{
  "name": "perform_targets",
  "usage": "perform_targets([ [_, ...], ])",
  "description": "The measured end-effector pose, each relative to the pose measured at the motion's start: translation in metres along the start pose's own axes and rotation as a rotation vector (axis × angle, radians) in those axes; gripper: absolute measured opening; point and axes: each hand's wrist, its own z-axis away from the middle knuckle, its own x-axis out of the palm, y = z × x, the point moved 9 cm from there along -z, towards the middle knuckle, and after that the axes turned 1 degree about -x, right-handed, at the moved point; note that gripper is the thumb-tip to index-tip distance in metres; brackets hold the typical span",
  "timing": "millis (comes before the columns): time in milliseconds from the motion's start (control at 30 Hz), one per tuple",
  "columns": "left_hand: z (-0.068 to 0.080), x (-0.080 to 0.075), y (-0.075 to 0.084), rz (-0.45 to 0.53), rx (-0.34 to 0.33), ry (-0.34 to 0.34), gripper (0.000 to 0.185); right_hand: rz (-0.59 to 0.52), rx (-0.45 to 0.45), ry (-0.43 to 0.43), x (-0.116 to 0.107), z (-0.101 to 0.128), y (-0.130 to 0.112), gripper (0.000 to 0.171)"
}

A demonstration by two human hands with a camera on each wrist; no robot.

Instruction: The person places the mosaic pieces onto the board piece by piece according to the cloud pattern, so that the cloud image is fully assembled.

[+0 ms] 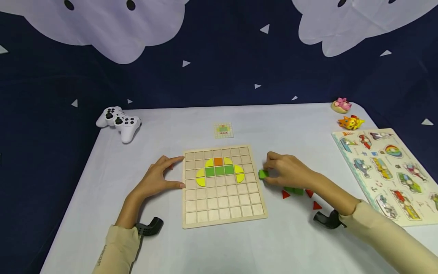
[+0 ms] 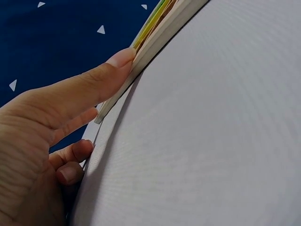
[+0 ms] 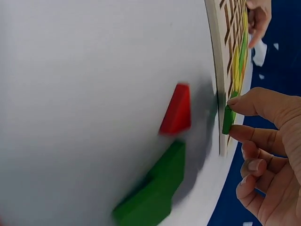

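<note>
In the middle of the frame a wooden grid board (image 1: pixel 224 186) lies flat on the white desk (image 1: pixel 219 247), with an orange tile (image 1: pixel 218 161), green tiles (image 1: pixel 219 170) and yellow quarter-round tiles (image 1: pixel 200 178) already seated in its upper rows. The left hand (image 1: pixel 158 179) rests at the board's left edge, fingers spread and nearly straight, thumb and fingertip pressed against the rim; the left wrist view shows a fingertip (image 2: pixel 120 59) touching the board's side, so this hand steadies rather than holds. The right hand (image 1: pixel 289 171) sits just right of the board, its grip pinching a small green piece (image 1: pixel 263 174) between thumb and forefinger, the piece hanging just beside the board's right rim and low over the desk. In the right wrist view the pinched piece (image 3: pixel 228 118) is held edge-on, right beside the board's rim. Behind the hand, lower right of centre, lie more loose pieces: a green block (image 1: pixel 294 190) and red triangles (image 1: pixel 316 205). As I judge it, the pinch is shallow and on the piece's thin edges, so it could slip or twist out on the way over the rim. If it comes down tilted it may jam across a cell wall or nudge seated tiles out of place. The left hand only touches the rim, so a firm push could slide the board. A white game controller (image 1: pixel 119 121) sits at the upper left, a vehicle peg puzzle (image 1: pixel 386 171) at the right edge.
</note>
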Motion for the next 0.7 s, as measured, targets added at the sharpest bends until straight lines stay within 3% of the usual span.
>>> perform_targets([
  [367,0.000,-0.001,0.000,0.014,-0.018,0.002,0.090,0.019,-0.136,-0.015,0.005,-0.036,-0.042,0.020],
  [700,-0.001,-0.001,0.000,0.026,-0.023,-0.003,0.091,0.014,-0.232,-0.052,0.024,-0.066,-0.084,0.019],
])
